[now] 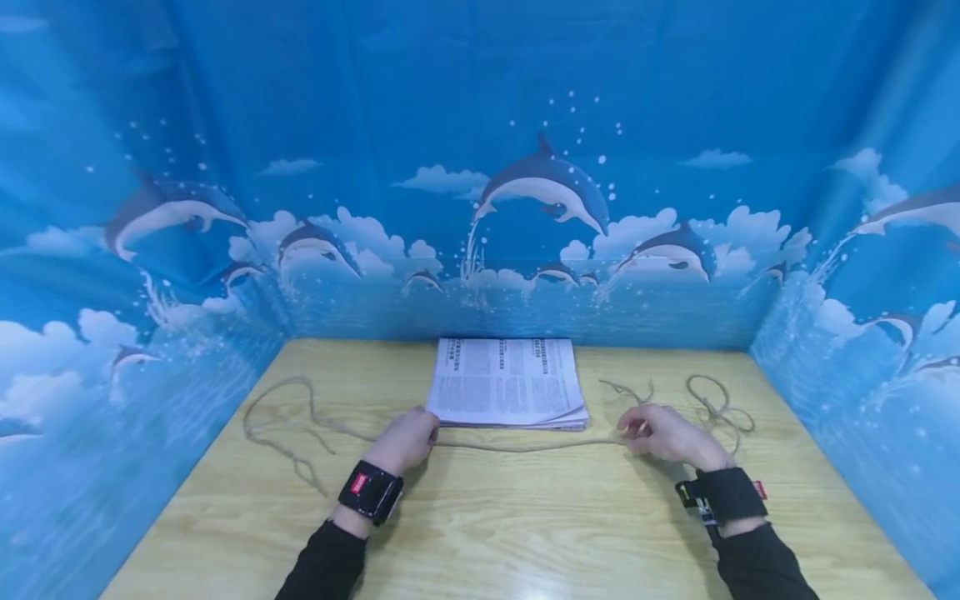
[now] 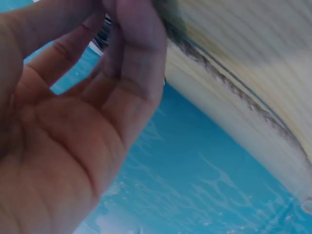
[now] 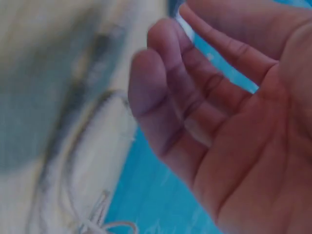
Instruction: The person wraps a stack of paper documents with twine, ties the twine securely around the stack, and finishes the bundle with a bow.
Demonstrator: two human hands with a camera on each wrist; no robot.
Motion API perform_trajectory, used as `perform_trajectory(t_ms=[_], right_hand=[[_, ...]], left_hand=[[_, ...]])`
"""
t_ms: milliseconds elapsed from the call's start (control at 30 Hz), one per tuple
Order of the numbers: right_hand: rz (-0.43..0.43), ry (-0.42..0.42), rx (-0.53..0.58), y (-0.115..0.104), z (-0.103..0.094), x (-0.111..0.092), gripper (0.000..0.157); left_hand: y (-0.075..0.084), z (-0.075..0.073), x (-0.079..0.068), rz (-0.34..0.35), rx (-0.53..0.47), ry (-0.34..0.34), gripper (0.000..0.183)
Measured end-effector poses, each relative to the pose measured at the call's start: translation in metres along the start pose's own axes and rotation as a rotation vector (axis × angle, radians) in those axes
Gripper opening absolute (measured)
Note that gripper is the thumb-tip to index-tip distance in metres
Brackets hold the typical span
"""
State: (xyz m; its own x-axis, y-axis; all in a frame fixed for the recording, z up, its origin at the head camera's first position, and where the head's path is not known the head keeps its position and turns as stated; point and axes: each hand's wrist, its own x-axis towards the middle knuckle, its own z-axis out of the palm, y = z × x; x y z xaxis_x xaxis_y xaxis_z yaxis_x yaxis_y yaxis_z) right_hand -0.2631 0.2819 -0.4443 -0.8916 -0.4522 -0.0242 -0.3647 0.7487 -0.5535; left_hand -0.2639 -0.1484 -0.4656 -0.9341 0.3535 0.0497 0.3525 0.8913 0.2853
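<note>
A thin tan rope [image 1: 517, 448] runs left to right across the wooden table, just in front of a stack of folded newspapers [image 1: 510, 383]. At the stack's near left corner, my left hand [image 1: 408, 437] pinches the rope. In the left wrist view the rope [image 2: 234, 87] leads away from the curled fingers [image 2: 141, 58]; the fingertips are partly cut off. My right hand [image 1: 663, 433] is over the rope, right of the stack. Its fingers [image 3: 146, 83] are loosely bent, with no rope visible between them in the right wrist view. There the rope [image 3: 68, 156] lies blurred beyond them.
Loose rope [image 1: 258, 433] curves over the table's left side, and a looped part [image 1: 723, 408] lies at the right. Blue dolphin-print sheeting [image 1: 420, 108] encloses the wooden table [image 1: 525, 525] at the back and both sides.
</note>
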Motion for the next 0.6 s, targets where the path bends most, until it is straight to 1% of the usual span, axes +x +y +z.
perform_trajectory(t_ms=[100,233,400,500,600], right_hand=[[0.027,-0.052,0.001,-0.002,0.009,0.004,0.026],[0.060,-0.076,0.000,-0.003,0.012,0.004,0.023],[0.097,-0.050,-0.021,0.001,0.010,0.001,0.016],[0.154,-0.013,-0.028,0.008,0.005,-0.001,0.013],[0.221,0.031,-0.065,0.018,-0.003,-0.003,0.019]], left_hand=[[-0.005,-0.002,-0.006,-0.021,-0.025,-0.016,0.017],[-0.018,-0.015,-0.011,-0.074,-0.073,-0.075,0.021],[-0.033,-0.033,-0.018,-0.154,-0.120,-0.163,0.020],[-0.047,-0.041,-0.022,-0.177,-0.138,-0.174,0.020],[-0.061,-0.044,-0.025,-0.210,-0.168,-0.175,0.019]])
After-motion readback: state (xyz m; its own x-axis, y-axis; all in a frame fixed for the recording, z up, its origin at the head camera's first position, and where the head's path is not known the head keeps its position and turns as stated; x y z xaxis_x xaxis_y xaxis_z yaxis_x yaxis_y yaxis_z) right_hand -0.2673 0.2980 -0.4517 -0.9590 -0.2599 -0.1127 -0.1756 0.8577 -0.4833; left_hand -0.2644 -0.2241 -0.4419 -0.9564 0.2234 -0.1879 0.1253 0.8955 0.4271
